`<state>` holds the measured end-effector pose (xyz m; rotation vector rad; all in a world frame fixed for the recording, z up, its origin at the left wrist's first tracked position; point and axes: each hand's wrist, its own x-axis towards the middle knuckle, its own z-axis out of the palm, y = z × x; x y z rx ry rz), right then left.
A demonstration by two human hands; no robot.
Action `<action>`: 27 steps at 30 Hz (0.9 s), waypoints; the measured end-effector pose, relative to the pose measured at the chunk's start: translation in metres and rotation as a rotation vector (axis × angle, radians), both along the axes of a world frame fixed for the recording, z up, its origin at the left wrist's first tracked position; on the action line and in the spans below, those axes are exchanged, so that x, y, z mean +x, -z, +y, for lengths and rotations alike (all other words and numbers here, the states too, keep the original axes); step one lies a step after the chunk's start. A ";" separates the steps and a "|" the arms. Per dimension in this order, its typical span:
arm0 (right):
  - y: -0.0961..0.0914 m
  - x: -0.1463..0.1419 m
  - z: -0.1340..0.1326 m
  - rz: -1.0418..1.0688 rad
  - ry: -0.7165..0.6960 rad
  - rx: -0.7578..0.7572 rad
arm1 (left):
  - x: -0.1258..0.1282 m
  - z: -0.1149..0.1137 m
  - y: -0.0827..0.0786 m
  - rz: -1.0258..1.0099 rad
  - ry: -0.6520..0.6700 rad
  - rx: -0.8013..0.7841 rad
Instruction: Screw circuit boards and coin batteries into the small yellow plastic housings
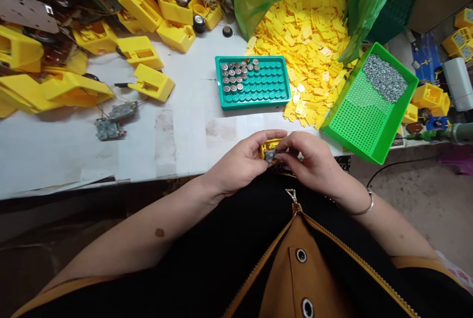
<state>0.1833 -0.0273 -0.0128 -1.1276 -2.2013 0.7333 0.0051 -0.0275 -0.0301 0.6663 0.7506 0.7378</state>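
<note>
Bench (192, 74) runs behind everything, with a jumble of yellow casings (146, 84) toward ten o'clock from the held piece. A heap of flat yellow plates (310, 47) spreads at one o'clock, spilling close against the turquoise tray (254, 106) at eleven. The green basket (354, 118), between two and three, carries small silvery metal pieces (386, 79).

At the bench's near edge, a slip of either hand could drop the work toward the person's lap; pressing the insert in at a slant might jam or mark it. Loose plates could also get knocked into the tray by a careless elbow or wrist.

The left hand (242, 160) cradles a small yellow housing (274, 143) from eight o'clock, thumb below and fingers along its top. The right hand (312, 155), at three o'clock, pinches by a grey insert (270, 155) inside the housing's lower part. Fingers hide whether the insert sits flush.
</note>
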 end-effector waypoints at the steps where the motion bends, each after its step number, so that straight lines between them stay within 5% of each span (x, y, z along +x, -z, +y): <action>1: 0.001 0.000 -0.001 -0.004 0.000 0.018 | -0.001 0.001 -0.001 -0.021 0.008 -0.044; 7: 0.006 -0.003 -0.002 0.047 0.055 0.067 | -0.003 0.004 -0.006 -0.091 -0.044 -0.293; 19: 0.011 0.002 -0.004 -0.010 0.089 0.143 | 0.000 0.007 -0.007 0.008 -0.098 -0.276; 27: 0.013 0.004 -0.008 -0.506 -0.011 0.465 | 0.003 0.008 -0.004 0.110 -0.121 -0.235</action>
